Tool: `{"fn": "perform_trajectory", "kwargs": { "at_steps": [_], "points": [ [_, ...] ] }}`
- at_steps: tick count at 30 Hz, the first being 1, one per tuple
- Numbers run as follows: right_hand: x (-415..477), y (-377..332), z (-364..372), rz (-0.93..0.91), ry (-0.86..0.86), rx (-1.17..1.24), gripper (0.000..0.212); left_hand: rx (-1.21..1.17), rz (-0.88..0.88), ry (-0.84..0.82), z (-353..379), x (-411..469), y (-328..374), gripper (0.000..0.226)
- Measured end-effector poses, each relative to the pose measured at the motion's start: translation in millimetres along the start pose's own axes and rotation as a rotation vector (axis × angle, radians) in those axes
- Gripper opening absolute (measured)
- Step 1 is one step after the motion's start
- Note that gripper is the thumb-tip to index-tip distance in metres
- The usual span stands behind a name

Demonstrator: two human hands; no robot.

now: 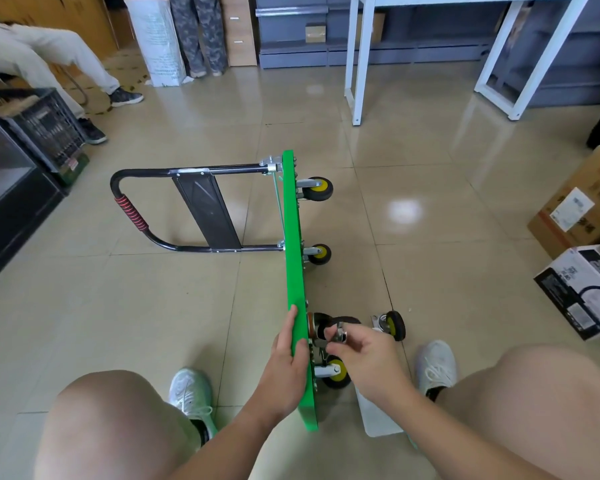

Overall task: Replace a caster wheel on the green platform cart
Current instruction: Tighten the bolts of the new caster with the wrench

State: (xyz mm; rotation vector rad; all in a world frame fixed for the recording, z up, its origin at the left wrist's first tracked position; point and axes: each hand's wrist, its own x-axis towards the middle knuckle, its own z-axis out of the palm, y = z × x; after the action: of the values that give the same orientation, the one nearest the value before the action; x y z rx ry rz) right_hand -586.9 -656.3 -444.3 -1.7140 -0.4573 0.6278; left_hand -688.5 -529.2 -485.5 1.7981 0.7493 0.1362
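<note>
While the green flat-decked platform cart [293, 237] stands tipped on one long edge on the beige tiled floor [153, 306], its underside faces the right hand and its black tubular push handle with a red ribbed grip [132, 211] lies out flat on the left hand's side, well beyond it. The left hand [286, 358] rests against the deck's near end with one digit laid straight along the upturned edge; its other fingers are hidden, so it cannot be told whether they curl round the deck. The right hand [361, 348] is held just beside the underside, and its thumb and fingertips pinch a small silvery metal fitting [340, 332]. A yellow-hubbed black caster wheel in a silver bracket [336, 372] is mounted on the deck directly beneath the right hand. Two matching casters sit on the far end of the deck, well ahead of both hands: a middle mounted caster [319, 254] and a farthest mounted caster [321, 188]. A loose black-and-yellow caster wheel with a metal plate [394, 323] lies on the floor just beyond the right hand, apart from the cart. A dark round part [321, 322] shows against the underside behind the right fingertips; what it is cannot be told. A pale flat sheet [378, 417] lies on the floor under the right forearm
</note>
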Motion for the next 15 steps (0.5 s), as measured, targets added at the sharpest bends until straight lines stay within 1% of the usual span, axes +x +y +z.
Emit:
{"fn": "perform_trajectory", "kwargs": {
  "at_steps": [3, 5, 7, 8, 10, 11, 13, 15],
  "points": [
    [-2.1, 2.8, 5.8, -0.008, 0.009, 0.016, 0.041, 0.011, -0.011, 0.001, -0.2, 0.7, -1.1, 0.058],
    [-0.9, 1.7, 7.0, -0.005, 0.001, 0.018, 0.047, 0.015, -0.015, -0.002, 0.0, 1.2, -2.9, 0.059],
    [1.8, 3.2, 6.1, -0.007, -0.037, -0.051, 0.048, 0.008, -0.021, -0.007, 0.3, 2.3, -4.3, 0.059],
    [4.1, 3.5, 3.6, -0.020, -0.049, -0.135, 0.040, 0.003, -0.025, -0.009, 0.4, 2.6, -3.6, 0.059],
    [10.4, 2.3, -4.3, -0.037, -0.091, -0.352, 0.019, 0.002, -0.028, -0.010, 0.3, 1.9, -1.9, 0.059],
    [14.0, 0.4, -8.9, -0.057, -0.127, -0.461, 0.015, 0.000, -0.025, -0.010, 0.2, 1.4, -1.5, 0.059],
    [19.7, -4.4, -17.8, -0.075, -0.229, -0.631, 0.018, -0.003, -0.015, -0.010, -0.4, 0.0, -0.2, 0.059],
    [21.5, -16.3, -26.9, -0.043, -0.327, -0.725, 0.024, 0.004, -0.014, -0.007, -0.5, -1.0, 0.8, 0.059]
  ]
}}
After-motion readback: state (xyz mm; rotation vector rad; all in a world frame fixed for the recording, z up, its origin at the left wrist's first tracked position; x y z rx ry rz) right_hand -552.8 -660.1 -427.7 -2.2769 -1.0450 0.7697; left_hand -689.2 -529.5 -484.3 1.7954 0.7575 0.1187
